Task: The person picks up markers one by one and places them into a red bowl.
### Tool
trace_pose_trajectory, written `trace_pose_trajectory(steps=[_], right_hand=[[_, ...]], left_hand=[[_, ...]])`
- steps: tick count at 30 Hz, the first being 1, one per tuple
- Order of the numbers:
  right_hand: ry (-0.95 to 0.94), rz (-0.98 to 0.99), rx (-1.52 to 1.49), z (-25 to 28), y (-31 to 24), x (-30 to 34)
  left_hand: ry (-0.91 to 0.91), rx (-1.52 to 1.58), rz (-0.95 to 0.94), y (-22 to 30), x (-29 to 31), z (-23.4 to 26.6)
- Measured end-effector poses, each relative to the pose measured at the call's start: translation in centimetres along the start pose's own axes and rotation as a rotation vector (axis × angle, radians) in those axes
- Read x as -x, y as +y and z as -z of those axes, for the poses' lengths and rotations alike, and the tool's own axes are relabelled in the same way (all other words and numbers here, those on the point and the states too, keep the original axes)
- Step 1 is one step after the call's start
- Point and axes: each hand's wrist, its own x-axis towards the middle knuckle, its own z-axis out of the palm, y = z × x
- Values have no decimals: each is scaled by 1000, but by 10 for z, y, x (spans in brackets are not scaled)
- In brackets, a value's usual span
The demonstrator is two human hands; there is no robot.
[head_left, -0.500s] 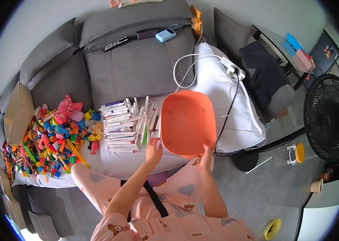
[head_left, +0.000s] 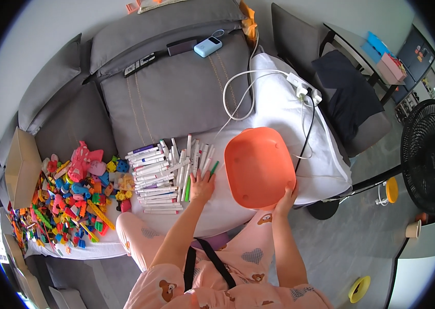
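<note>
Orange rounded-rectangular plastic bin (head_left: 261, 167) is held by the right hand (head_left: 284, 200) at the bin's 5 o'clock corner, thumb over rim, remaining fingers hidden. Contact with the white cloth (head_left: 220, 198) underneath can't be told. Just changed: left hand (head_left: 201, 188) has been shifted off the bin's side to its 8 o'clock, fingers spread over the white-barrelled plastic markers (head_left: 153, 180); grip can't be told. Gap opened, so bin is now steadied one-handed. Farther out: multicoloured plastic toy heap (head_left: 73, 193) at 9, white power strip (head_left: 304, 86) at 1.
</note>
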Motion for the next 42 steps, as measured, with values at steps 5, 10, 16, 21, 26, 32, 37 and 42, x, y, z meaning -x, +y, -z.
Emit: trace_pose_trajectory(steps=[5, 10, 16, 21, 26, 32, 37, 42], right_hand=[[-36, -4, 73, -5, 24, 3], [-13, 311, 610, 1, 35, 10], [-421, 610, 484, -56, 23, 112], [-649, 206, 732, -90, 139, 128], [-525, 20, 936, -143, 141, 145], [-650, 276, 1023, -144, 153, 145], [-662, 187, 1013, -137, 142, 148], [-571, 93, 1117, -150, 137, 142]], left_hand=[[24, -110, 109, -25, 15, -3], [113, 65, 80, -37, 48, 5], [95, 285, -160, -66, 86, 30], [224, 287, -273, -80, 118, 40], [275, 312, -92, -80, 164, 52], [323, 300, -212, -96, 160, 23], [281, 240, -351, -123, 112, 8], [288, 143, -351, -116, 105, 16]])
